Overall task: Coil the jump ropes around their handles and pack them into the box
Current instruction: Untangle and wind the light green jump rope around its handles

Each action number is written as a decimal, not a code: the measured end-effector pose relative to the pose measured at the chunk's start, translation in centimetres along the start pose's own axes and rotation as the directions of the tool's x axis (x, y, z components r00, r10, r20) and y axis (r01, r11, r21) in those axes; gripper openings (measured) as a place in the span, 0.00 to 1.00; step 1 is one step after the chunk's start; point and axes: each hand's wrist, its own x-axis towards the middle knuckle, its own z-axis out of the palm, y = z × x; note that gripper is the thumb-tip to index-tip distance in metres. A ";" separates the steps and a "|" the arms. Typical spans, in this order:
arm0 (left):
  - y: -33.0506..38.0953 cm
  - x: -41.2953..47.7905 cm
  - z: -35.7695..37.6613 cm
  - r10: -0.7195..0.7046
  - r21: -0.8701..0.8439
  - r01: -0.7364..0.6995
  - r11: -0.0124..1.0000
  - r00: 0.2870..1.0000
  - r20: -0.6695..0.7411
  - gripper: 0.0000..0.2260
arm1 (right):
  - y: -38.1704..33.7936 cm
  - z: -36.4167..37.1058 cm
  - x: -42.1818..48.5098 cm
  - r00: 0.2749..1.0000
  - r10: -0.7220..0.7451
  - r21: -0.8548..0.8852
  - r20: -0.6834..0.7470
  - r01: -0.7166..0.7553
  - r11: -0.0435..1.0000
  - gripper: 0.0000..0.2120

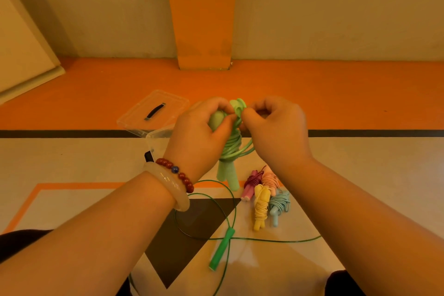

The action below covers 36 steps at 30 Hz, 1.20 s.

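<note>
Pale green jump rope (pixel 231 149) held up above the floor, just in front of the clear box (pixel 157 138); cord wound in tight loops round its paired handles, lower ends pointing down. Left hand (pixel 204 134) grips the handle tops; right hand (pixel 276 127) pinches the cord at the top of the coil.

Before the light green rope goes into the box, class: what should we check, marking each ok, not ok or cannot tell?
1. The left hand grips the light green rope bundle: ok.
2. The right hand pinches its cord at the top: ok.
3. Cord fully wound: not ok, one loop sticks out.
4. The lid is off the box: ok.
5. Room in the box: cannot tell, mostly hidden.
6. The dark green rope coiled: not ok, loose on floor.
</note>
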 end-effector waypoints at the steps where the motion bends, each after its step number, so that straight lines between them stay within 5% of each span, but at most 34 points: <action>1: 0.2 0.1 0.0 -0.043 -0.060 0.042 0.997 0.999 -0.006 0.06 | -0.1 0.0 0.1 1.000 0.025 0.067 0.016 -0.026 0.997 0.08; 6: 0.8 0.2 -0.5 -0.081 -0.173 0.079 0.982 0.997 -0.008 0.06 | -0.2 -0.1 0.5 0.986 0.096 0.314 0.140 -0.136 0.939 0.10; 16: 1.1 0.2 -0.4 -0.208 -0.171 0.207 0.963 0.978 0.014 0.05 | 0.6 0.4 0.4 0.980 0.021 0.274 0.196 -0.075 0.959 0.05; 20: 1.4 0.4 -0.4 -0.348 -0.314 0.360 0.879 0.933 0.094 0.07 | 1.0 0.8 0.1 0.982 -0.078 0.198 0.171 0.043 0.979 0.06; 23: 1.8 0.7 -0.9 -0.393 -0.412 0.432 0.802 0.902 0.180 0.08 | 1.2 0.9 0.0 0.945 -0.011 0.301 0.328 -0.094 0.949 0.16; 29: 2.4 1.1 -1.6 -0.453 -0.467 0.560 0.685 0.828 0.329 0.08 | 1.0 1.3 -0.4 0.940 0.001 0.273 0.341 -0.100 0.957 0.12; 36: 1.4 1.4 -2.5 -0.341 -0.208 0.386 0.899 0.914 0.220 0.08 | 1.7 0.8 -0.3 0.890 0.013 0.216 0.455 -0.125 0.968 0.12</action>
